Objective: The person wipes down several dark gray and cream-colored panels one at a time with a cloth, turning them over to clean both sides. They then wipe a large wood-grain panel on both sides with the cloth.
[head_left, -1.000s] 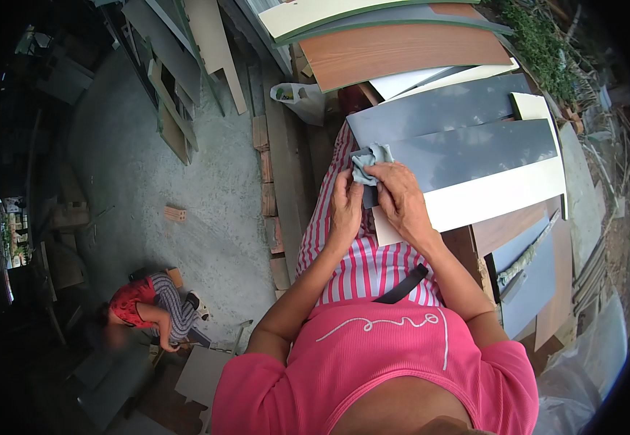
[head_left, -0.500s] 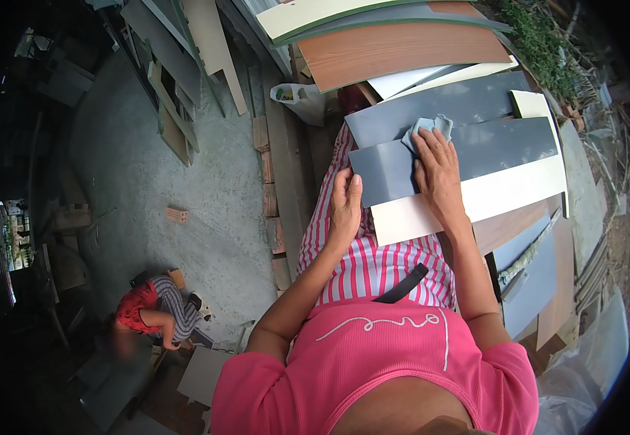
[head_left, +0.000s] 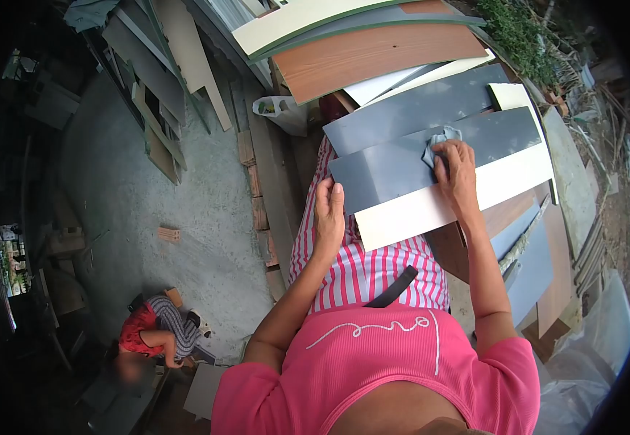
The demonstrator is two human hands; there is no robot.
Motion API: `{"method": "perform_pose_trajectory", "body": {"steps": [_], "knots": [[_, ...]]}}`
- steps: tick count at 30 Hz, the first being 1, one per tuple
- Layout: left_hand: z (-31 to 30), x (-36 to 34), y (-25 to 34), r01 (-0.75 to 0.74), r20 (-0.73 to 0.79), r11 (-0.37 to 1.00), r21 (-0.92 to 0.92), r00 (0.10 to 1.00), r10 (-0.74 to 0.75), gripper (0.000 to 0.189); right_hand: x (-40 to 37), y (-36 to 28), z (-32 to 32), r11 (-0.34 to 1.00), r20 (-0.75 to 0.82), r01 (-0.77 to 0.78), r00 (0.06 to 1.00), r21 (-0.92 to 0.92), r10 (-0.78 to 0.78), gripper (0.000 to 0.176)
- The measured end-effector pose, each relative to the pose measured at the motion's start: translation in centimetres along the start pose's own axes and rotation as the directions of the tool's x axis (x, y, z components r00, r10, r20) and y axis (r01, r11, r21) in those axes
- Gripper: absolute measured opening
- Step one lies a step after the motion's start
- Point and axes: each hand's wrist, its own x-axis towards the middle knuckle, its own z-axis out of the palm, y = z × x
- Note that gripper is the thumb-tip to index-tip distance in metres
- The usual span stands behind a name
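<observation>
Your right hand (head_left: pixel 456 177) sits right of centre in the frame, fingers bent down over a small grey cloth (head_left: pixel 436 141) and pinning it against the top face of a long dark grey panel (head_left: pixel 387 167). The cloth bunches just past your fingertips, near the panel's upper edge and toward its right half. This panel lies slantwise across your striped lap (head_left: pixel 369 268), on top of a cream panel (head_left: pixel 438 203) whose lower edge shows beneath it. Your left hand (head_left: pixel 328 214) is near the middle of the frame, open with fingers straight and together, resting at the left ends of the two panels; you grasp nothing with it. Just above the wiped panel lies a second grey panel (head_left: pixel 416 105), and beyond it, toward the top of the frame, a wood-grain board (head_left: pixel 380 54) with more pale boards stacked around it. A white plastic bag (head_left: pixel 280 109) sits upper centre beside the stack. On the concrete floor (head_left: pixel 184 181) at lower left another person (head_left: pixel 157 326) crouches, well apart from you, and a brick (head_left: pixel 172 233) lies on the floor left of centre.
</observation>
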Motion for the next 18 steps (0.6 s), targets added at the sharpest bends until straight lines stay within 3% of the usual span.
{"method": "perform_pose_trajectory", "body": {"steps": [1,5,7,11,15,18], "knots": [[0.0,0.0,0.2,0.016,0.005,1.000,-0.005,1.000,-0.016,0.040,0.6,1.4,-0.2,0.995,-0.043,-0.096,0.995,-0.020,0.095,0.032],[0.1,-0.3,1.1,0.053,0.009,0.999,-0.010,0.999,-0.053,0.046,1.4,4.7,1.9,0.974,-0.203,-0.143,0.973,-0.174,0.107,0.040],[0.0,-0.2,0.8,0.061,0.011,0.998,0.005,0.998,-0.061,0.046,0.9,2.7,3.2,0.938,-0.015,-0.011,1.000,-0.347,0.006,0.044],[-0.1,0.1,-0.8,0.044,0.006,0.998,-0.047,0.999,-0.043,0.042,-1.1,-3.5,3.3,0.955,0.218,0.252,0.952,-0.157,-0.215,0.045],[-0.1,0.0,0.1,0.044,0.028,0.999,-0.013,0.999,-0.043,0.041,-0.7,-1.6,1.7,0.959,0.265,0.223,0.949,-0.175,-0.172,0.043],[0.1,0.0,0.6,0.008,0.023,1.000,0.005,1.000,-0.008,0.040,1.0,4.0,0.2,0.948,0.177,0.113,0.982,-0.296,-0.062,0.042]]}}
